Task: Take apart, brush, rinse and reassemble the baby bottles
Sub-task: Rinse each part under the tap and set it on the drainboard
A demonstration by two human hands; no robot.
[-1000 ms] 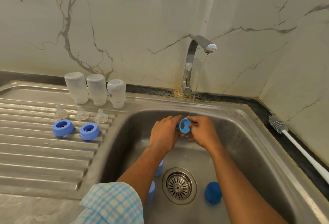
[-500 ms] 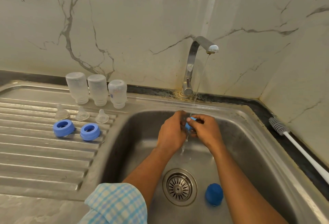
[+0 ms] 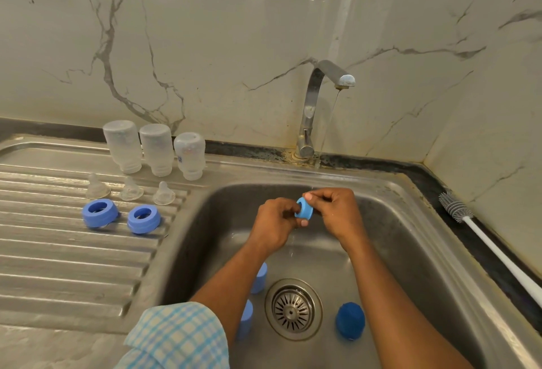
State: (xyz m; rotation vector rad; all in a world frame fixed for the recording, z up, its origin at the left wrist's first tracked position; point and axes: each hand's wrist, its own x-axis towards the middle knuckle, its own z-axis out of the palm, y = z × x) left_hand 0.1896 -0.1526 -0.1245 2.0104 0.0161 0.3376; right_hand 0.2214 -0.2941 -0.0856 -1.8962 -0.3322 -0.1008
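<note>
Wetness threatened: left hand [image 3: 272, 222] and right hand [image 3: 334, 210] pinched 1 blue ring [image 3: 303, 209], which might slip into the sink [image 3: 410, 251].

Both hands, left hand [image 3: 274, 222] and right hand [image 3: 334, 211], grip blue collar ring [image 3: 303, 208] over sink [image 3: 410, 251], below tap [image 3: 322, 98]; thin stream running.

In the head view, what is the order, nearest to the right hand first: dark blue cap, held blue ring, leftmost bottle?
1. blue ring, held by the right hand itself.
2. dark blue cap, in the sink, right of the drain.
3. leftmost bottle, far left on the drainboard.
</note>
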